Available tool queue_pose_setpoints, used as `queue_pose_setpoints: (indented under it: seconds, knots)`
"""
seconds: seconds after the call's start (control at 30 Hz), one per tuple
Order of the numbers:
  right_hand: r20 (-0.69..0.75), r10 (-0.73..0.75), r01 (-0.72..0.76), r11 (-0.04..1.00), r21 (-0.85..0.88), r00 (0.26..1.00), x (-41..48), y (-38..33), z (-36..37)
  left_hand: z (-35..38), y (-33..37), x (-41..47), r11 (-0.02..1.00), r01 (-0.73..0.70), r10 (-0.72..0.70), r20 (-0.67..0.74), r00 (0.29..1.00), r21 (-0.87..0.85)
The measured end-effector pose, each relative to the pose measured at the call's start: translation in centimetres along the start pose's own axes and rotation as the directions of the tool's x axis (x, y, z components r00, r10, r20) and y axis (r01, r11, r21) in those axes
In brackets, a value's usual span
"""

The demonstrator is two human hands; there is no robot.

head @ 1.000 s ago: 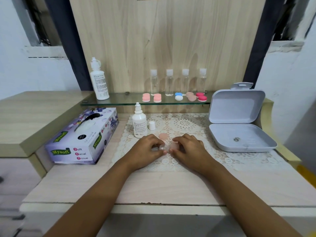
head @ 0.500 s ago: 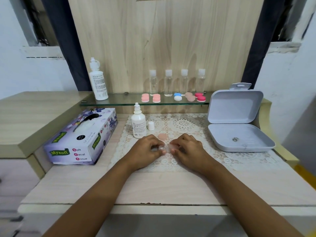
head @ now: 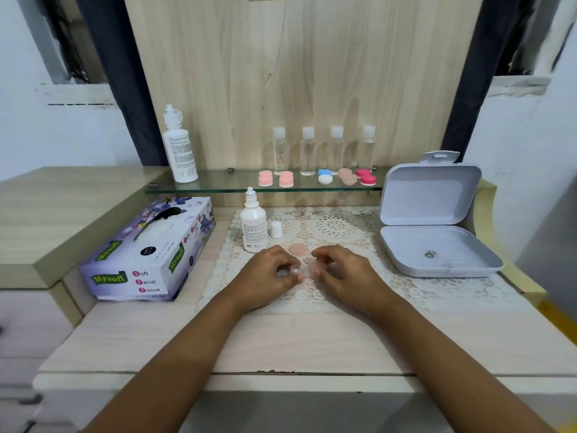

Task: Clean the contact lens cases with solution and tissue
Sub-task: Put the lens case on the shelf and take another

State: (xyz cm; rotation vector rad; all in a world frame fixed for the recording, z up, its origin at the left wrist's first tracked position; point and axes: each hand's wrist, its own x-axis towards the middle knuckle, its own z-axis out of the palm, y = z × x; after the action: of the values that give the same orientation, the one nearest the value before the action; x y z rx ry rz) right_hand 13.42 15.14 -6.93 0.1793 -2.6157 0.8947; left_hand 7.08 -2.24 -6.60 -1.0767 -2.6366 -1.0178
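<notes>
Both hands meet at the desk's middle, over the lace mat [head: 340, 228]; left hand [head: 268, 276] has its fingers curled, pinching the left end of a clear contact lens case [head: 307, 270]; right hand [head: 346, 275] is curled too, pinching the right end; the case sits low between the fingertips, and I cannot tell whether it is lifted or touching the mat; a loose peach cap [head: 297, 250] lies flat on the mat just behind the case, apart from it; solution bottle [head: 253, 226] stands upright and uncapped toward the mat's back-left corner, its white cap [head: 276, 229] just beside it on the right; tissue box [head: 150, 251] sits angled at the desk's left edge, tissue showing in the slot; grey hinged box [head: 431, 195] lies open at the right edge, lid up; glass shelf [head: 224, 182] along the back edge carries a tall white bottle [head: 180, 148] at its left end, four clear bottles [head: 307, 151] in a row, and in front of them spare lens cases [head: 286, 179] in pink, blue-white, peach and red.
</notes>
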Motion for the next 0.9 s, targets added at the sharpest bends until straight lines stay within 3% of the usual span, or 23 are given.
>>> queue_pose_setpoints:
  seconds: [0.3, 0.63, 0.9]
  knots:
    - [-0.030, 0.072, -0.072, 0.997, 0.008, 0.997, 0.26, 0.15, 0.32, 0.00, 0.03, -0.03, 1.000, -0.004, 0.004, 0.004, 1.000, 0.003]
    - [0.007, 0.007, -0.007, 1.000, -0.005, 1.000, -0.02, 0.02, 0.21, 0.00, 0.16, -0.07, 1.000, -0.008, 0.008, -0.006, 1.000, -0.006]
    - [0.002, 0.036, -0.036, 0.999, -0.006, 0.999, 0.10, -0.14, 0.07, 0.00, 0.06, -0.05, 1.000, -0.012, 0.012, 0.002, 1.000, 0.008]
